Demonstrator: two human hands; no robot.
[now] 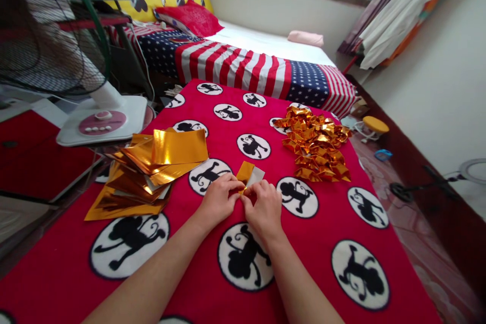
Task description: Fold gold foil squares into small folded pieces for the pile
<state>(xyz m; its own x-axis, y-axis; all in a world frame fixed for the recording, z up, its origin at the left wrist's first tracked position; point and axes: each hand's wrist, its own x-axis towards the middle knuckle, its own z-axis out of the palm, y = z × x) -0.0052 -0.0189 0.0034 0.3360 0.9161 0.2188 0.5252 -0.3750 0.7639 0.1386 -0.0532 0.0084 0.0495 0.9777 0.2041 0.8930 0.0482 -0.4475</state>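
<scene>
Between my two hands is a sheet of gold foil paper (pixel 246 172), partly folded, with a gold part and a pale grey-white part showing beyond the fingers. My left hand (pixel 221 197) pinches its near edge from the left. From the right, my right hand (pixel 264 205) pinches the same edge, the fingertips of both hands almost meeting. The exact fold under the fingers is hidden. To the left lies a loose stack of flat gold foil sheets (pixel 178 148). On the right sits a pile of folded gold foil pieces (pixel 315 142).
A red cloth with monkey prints (pixel 304 273) covers the table. At the left stands a white fan (pixel 102 116) with a green-rimmed guard. Beyond the table is a bed with a stars-and-stripes cover (pixel 243 68). A yellow-topped stool (pixel 375 124) is on the floor at right.
</scene>
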